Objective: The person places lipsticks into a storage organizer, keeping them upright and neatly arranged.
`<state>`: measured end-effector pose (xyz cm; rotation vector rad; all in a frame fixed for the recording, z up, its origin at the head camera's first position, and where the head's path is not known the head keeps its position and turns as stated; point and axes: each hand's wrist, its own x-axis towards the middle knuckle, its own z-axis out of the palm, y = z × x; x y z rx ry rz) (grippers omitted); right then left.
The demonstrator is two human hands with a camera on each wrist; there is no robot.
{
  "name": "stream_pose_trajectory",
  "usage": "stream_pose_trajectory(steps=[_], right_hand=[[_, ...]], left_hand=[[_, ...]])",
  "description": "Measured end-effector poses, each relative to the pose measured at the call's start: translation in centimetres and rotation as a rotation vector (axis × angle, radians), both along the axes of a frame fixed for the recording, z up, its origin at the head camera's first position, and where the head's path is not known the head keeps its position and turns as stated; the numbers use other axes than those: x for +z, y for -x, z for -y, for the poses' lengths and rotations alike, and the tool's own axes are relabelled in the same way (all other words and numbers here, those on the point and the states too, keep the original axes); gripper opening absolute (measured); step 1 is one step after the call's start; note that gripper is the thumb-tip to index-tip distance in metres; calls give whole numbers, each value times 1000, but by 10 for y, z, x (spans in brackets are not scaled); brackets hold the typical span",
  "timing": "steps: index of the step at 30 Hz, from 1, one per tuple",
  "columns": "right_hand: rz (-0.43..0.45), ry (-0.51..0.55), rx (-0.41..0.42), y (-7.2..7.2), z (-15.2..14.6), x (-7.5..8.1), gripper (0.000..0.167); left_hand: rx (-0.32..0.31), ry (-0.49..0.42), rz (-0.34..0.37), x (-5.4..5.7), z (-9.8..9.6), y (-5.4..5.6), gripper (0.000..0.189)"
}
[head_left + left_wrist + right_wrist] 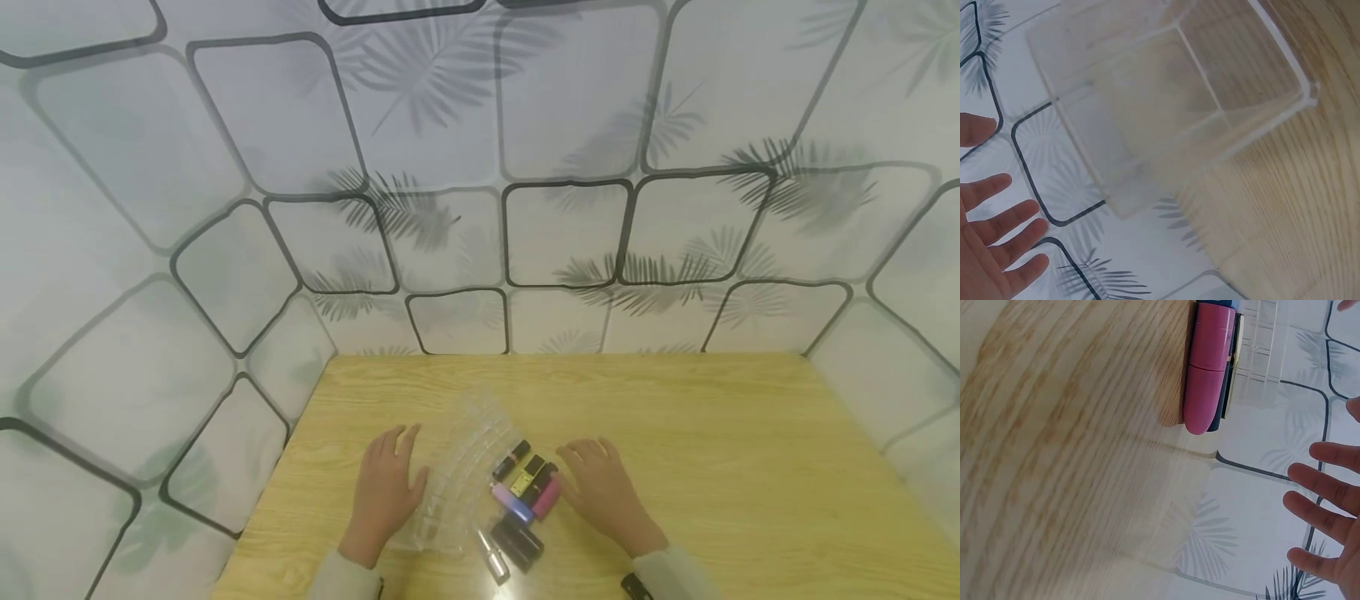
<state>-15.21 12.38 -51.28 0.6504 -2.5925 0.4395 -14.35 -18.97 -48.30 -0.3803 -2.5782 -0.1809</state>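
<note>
A clear plastic organizer with several compartments lies on the table, beside my left hand. That hand holds nothing, its fingers loosely extended. In the left wrist view the organizer's transparent wall fills the middle, with the left fingers apart from it. My right hand is just right of a small cosmetics pile, fingers relaxed and empty. Nearest it is a pink tube, next to a black-and-yellow lipstick. In the right wrist view the pink tube lies away from the spread fingers.
Also in the pile are a dark tube, a purple-and-blue tube and dark cylinders. Closer to me lies a slim silver-ended tube. The wooden table meets patterned walls at the back and sides.
</note>
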Motion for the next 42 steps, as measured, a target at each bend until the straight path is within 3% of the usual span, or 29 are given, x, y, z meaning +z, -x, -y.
stream_pose_trajectory(steps=[15, 26, 33, 42], right_hand=[[-9, -13, 39, 5, 3, -5, 33], [-11, -32, 57, 8, 4, -7, 33], [-67, -53, 69, 8, 3, -13, 29], [-53, -38, 87, 6, 2, -15, 24]], left_hand=[[-7, -2, 35, -19, 13, 12, 56], [-45, 58, 85, -24, 16, 22, 53], [-58, 92, 116, -25, 18, 28, 50], [-87, 107, 94, -33, 21, 40, 45]])
